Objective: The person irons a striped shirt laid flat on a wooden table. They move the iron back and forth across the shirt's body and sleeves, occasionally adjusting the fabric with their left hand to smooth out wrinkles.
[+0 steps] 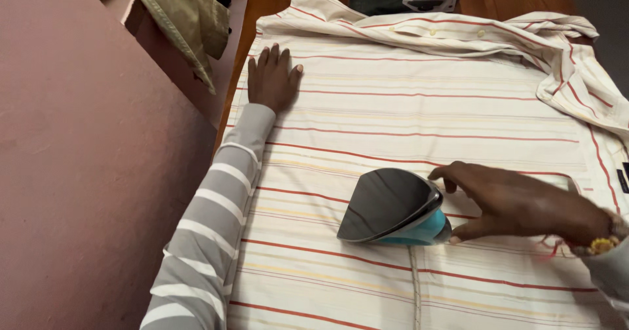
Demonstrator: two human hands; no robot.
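While the left hand (274,78) flattens the shirt (419,107), the right hand (517,202) touches the iron (393,207) — soleplate up.

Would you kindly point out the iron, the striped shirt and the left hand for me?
iron (386,202): head view, on its shiny soleplate, tipped up.
striped shirt (426,110): head view, on the flat back panel.
left hand (272,78): head view, on the back of the hand, flat on the shirt.
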